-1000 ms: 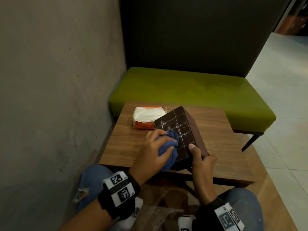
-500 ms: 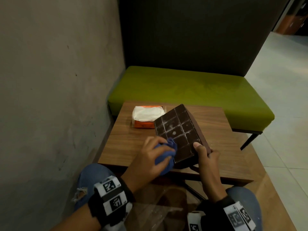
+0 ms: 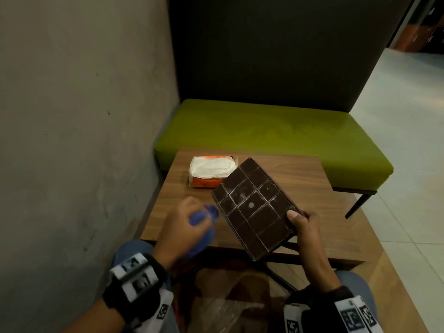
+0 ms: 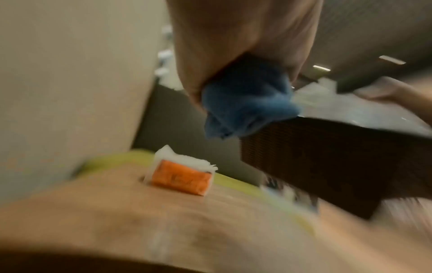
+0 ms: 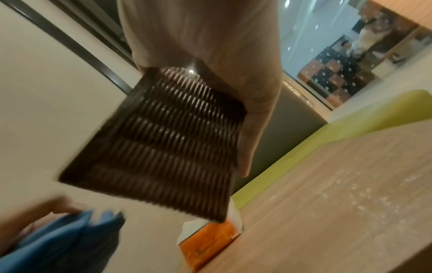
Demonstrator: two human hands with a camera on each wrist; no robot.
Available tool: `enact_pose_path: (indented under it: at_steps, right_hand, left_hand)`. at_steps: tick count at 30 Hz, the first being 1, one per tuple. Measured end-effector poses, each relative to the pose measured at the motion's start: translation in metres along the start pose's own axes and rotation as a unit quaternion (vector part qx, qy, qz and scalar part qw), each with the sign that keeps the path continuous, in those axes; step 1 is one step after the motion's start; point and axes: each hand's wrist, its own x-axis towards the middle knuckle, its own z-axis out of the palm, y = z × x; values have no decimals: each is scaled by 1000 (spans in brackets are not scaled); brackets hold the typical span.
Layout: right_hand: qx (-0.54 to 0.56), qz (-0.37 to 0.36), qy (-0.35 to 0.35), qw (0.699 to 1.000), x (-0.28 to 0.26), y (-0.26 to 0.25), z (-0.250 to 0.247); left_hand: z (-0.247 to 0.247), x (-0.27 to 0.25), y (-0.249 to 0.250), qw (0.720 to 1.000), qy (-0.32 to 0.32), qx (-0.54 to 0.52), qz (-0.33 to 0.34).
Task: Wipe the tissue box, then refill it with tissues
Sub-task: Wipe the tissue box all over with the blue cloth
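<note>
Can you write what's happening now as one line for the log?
step: wiping | right hand: grips brown tissue box, tilted | left hand: holds blue cloth, off box | tissue pack: on table

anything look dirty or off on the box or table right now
Yes. The dark brown gridded face of the tissue box, held tilted by the right hand, shows whitish smears along its grooves and a pale spot near the middle. Pale specks also dot the wooden table. The left hand grips the blue cloth just beside it.

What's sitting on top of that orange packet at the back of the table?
A loose heap of white tissues lies on top of the orange packet, covering nearly all of its upper face. The dark tissue box, held up by the right hand, hides the packet's right corner.
</note>
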Motion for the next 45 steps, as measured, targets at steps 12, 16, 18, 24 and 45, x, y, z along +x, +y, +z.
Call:
enact_pose_path:
  at_steps: [12,16,18,24,45]
  right_hand:
    - [-59,23,-94,994,14,-13,-5]
    - [38,28,-92,995,13,-4,-6]
    - [66,43,-100,992,7,3,0]
    - [120,74,-46,989,8,16,12]
    - [60,28,94,993,12,28,13]
  left_hand:
    - [5,2,43,904,-68,-354,-230]
    - [15,6,42,868,-57,-423,-255]
    - [23,5,36,852,-71,-444,-270]
    - [40,4,27,843,-110,-447,-279]
    - [50,4,8,985,1,97,146]
